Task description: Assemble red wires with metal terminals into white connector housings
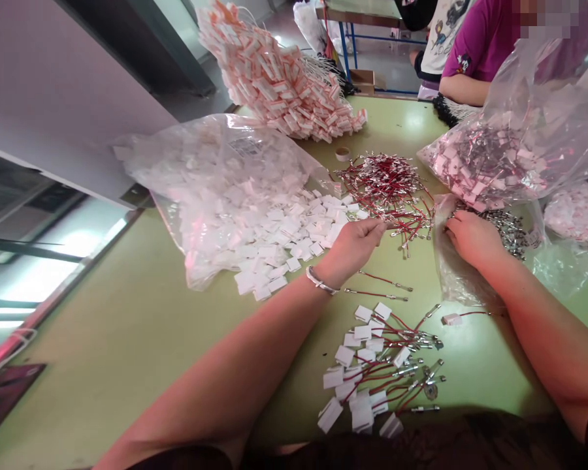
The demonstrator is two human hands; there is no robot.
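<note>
My left hand point(357, 247) is pinched at the near edge of a pile of short red wires point(379, 179) with metal ends, a red wire at its fingertips. My right hand point(474, 240) reaches over an open clear bag point(453, 277) beside small shiny metal parts point(512, 228); its fingers are curled down and their tips are partly hidden. Two loose red wires point(377, 295) lie below my left hand. Nearer to me are several assembled pieces point(362, 333), white housings joined by red wires to glass fuses. One more white housing with a wire point(452, 319) lies below the right hand.
White plastic housings point(274, 261) spill from a large clear bag point(215, 176) at left. Behind stands a heap of orange-and-white parts point(279, 85). A tape roll point(343, 154) sits by the wires. Another full bag point(494, 156) is at right; a person in purple point(480, 46) sits across.
</note>
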